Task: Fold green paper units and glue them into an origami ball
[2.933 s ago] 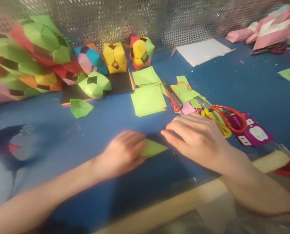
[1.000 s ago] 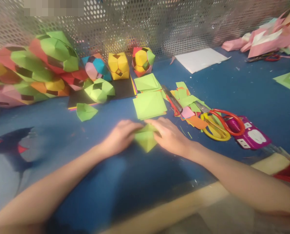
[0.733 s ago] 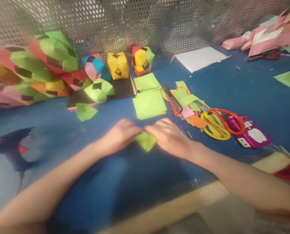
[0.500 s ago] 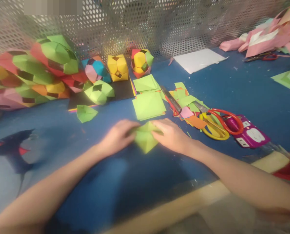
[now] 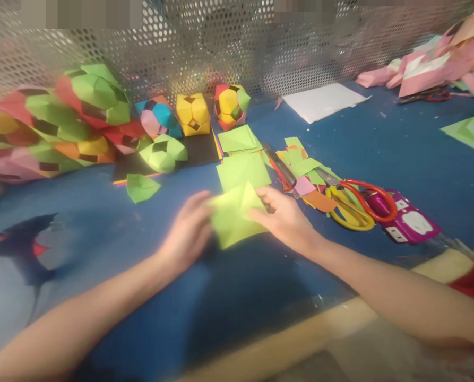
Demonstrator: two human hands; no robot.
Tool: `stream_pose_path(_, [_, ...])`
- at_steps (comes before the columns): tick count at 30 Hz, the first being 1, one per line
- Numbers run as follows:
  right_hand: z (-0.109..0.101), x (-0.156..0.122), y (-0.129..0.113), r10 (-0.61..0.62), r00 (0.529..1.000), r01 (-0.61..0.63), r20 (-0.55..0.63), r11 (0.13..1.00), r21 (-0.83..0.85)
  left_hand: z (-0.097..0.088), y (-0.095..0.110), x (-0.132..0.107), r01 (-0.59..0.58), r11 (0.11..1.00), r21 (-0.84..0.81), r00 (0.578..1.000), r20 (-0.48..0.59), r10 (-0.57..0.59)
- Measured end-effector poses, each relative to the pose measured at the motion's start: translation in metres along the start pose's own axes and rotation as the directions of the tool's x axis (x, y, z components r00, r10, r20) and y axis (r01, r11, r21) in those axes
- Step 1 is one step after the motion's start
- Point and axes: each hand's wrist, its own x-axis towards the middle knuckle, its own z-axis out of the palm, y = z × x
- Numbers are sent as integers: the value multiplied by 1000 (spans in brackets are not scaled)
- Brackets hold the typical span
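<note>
A creased light green paper square [image 5: 232, 220] is held just above the blue table, in front of a stack of green paper squares [image 5: 242, 171]. My right hand [image 5: 282, 215] pinches its right edge between thumb and fingers. At the paper's left side is my left hand [image 5: 191, 228], blurred, its fingers partly behind the edge; whether it grips the paper I cannot tell. A small folded green paper piece [image 5: 141, 188] lies to the left of the hands.
Folded paper balls [image 5: 89, 101] are heaped at the back left by a perforated metal panel [image 5: 205, 48]. Right of the stack lie paper scraps [image 5: 300, 159], scissors [image 5: 370, 199] and a purple packet [image 5: 412, 217]. White paper [image 5: 324, 102] lies farther back.
The green paper has opened out from a smaller folded shape into a wider, creased square. My left hand has moved slightly left and down, its fingers looser.
</note>
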Motion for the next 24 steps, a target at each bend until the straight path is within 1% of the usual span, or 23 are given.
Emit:
stream_pose_path(1, [1,0,0,5,1000,-5,-14,1000,20,1,0,-1,6,1000,-29,1000,-8,-7])
stream_pose_path(2, [2,0,0,14,1000,-13,-25,999,36,2,-1,-3,17,999,-48,1000,6,-17])
stream_pose_path(5, [3,-2,1,40,999,-39,-25,997,71,6,0,-6,62,997,-45,991,122,-56])
stream_pose_path(7, [5,-3,3,53,999,-54,9,995,88,7,0,-8,52,999,-14,984,172,-49])
stream_pose_path(9, [6,-4,4,72,997,-75,41,993,91,6,-3,-8,4,999,36,984,180,-10])
stream_pose_path(11, [6,-5,6,83,996,-86,45,995,60,1,-6,-6,-55,990,127,984,175,32])
stream_pose_path(15, [6,-5,7,79,996,-79,39,997,8,-10,-15,0,-141,933,331,978,195,79])
stream_pose_path(18, [6,-3,6,89,996,-89,25,996,26,-14,-18,3,-208,892,402,967,221,126])
stream_pose_path(20, [6,-3,6,82,996,-83,23,996,22,-14,-17,3,-229,873,430,965,218,145])
stream_pose_path(24, [6,-4,7,74,996,-74,44,997,3,-13,-16,2,-230,840,492,969,196,151])
